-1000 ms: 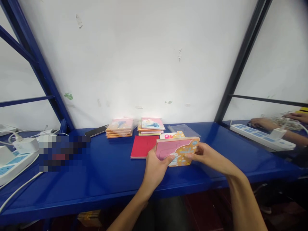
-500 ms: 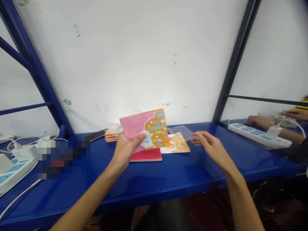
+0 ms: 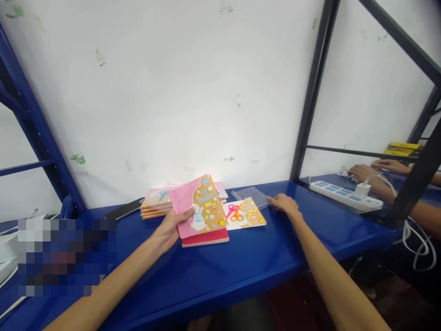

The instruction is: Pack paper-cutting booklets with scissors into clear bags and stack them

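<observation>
My left hand [image 3: 174, 223] grips a booklet [image 3: 210, 204] by its left edge, thumb on the front. Its cover is pink and tan with a white rabbit, and it is held tilted above a red book [image 3: 206, 237] on the table. My right hand [image 3: 284, 203] is closed, fingertips pinching the right edge of a clear plastic sleeve [image 3: 251, 195] that lies flat. Between the hands rests a white-and-tan card or booklet [image 3: 253, 214] with matching print. Pink and orange scissors [image 3: 236, 214] appear on it; whether real or printed I cannot tell.
A stack of wrapped booklets [image 3: 155, 202] stands behind my left hand, beside a black phone-like slab [image 3: 124, 209]. Power strips with cables lie on both sides, one [image 3: 344, 195] beyond the dark frame post [image 3: 312, 92]. Another person's hands [image 3: 365, 172] work at far right.
My left hand has lowered and tilted the booklet toward the red book. My right hand, loosely curled before, has closed on the sleeve's edge. The view has shifted to the right.
</observation>
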Demonstrator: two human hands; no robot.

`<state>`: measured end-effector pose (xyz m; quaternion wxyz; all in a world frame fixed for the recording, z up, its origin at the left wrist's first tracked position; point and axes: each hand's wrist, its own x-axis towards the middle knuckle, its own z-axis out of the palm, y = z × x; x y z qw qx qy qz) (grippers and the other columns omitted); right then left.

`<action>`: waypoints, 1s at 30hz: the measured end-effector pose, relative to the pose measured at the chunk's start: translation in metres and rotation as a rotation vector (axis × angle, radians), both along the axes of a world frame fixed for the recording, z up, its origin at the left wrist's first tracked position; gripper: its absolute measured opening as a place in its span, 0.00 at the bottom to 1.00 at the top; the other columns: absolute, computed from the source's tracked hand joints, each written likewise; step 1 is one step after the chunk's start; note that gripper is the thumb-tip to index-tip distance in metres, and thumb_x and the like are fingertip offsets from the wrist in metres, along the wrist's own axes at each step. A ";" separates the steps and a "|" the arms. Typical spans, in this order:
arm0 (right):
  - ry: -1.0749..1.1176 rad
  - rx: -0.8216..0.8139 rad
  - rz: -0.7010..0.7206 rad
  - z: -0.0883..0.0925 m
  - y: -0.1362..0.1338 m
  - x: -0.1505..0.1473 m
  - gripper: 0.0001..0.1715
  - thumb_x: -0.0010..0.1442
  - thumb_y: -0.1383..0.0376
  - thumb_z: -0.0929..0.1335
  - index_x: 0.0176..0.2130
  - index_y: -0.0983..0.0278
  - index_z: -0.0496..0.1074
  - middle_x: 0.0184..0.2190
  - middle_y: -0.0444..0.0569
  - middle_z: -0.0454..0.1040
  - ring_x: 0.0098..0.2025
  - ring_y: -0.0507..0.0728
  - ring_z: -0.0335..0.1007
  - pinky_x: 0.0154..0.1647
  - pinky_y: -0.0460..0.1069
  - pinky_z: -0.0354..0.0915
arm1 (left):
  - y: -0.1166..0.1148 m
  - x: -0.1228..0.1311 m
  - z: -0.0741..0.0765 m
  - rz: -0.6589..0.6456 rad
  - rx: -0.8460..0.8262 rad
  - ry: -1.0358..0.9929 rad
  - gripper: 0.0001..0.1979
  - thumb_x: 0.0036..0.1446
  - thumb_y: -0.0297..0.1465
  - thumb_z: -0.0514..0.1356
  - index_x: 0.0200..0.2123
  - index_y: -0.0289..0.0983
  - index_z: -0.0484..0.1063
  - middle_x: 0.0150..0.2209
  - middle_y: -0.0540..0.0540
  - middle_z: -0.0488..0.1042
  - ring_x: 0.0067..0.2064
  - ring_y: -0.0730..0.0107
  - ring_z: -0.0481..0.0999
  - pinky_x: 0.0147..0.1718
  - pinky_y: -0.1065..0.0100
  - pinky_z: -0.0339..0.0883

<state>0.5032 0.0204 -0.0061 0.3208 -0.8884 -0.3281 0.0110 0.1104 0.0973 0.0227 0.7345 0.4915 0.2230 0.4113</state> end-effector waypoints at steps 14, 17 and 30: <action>-0.118 0.899 0.054 0.035 -0.082 -0.093 0.25 0.65 0.43 0.66 0.46 0.60 0.66 0.47 0.56 0.82 0.23 0.58 0.78 0.19 0.49 0.68 | -0.007 -0.006 -0.005 -0.056 -0.035 -0.014 0.40 0.51 0.28 0.74 0.66 0.38 0.65 0.53 0.36 0.80 0.48 0.50 0.84 0.47 0.56 0.80; -0.084 0.890 0.165 0.034 -0.089 -0.138 0.22 0.64 0.45 0.68 0.41 0.59 0.66 0.44 0.56 0.82 0.26 0.59 0.80 0.19 0.48 0.67 | -0.010 -0.006 -0.006 -0.089 -0.021 -0.006 0.39 0.52 0.28 0.73 0.65 0.37 0.65 0.53 0.35 0.80 0.48 0.51 0.83 0.48 0.56 0.80; 0.063 0.940 0.450 0.041 -0.099 -0.219 0.16 0.66 0.50 0.69 0.39 0.58 0.63 0.37 0.51 0.81 0.28 0.59 0.82 0.18 0.47 0.70 | -0.009 -0.006 -0.009 -0.048 0.046 -0.024 0.37 0.52 0.30 0.74 0.64 0.37 0.67 0.54 0.35 0.79 0.49 0.50 0.83 0.49 0.56 0.79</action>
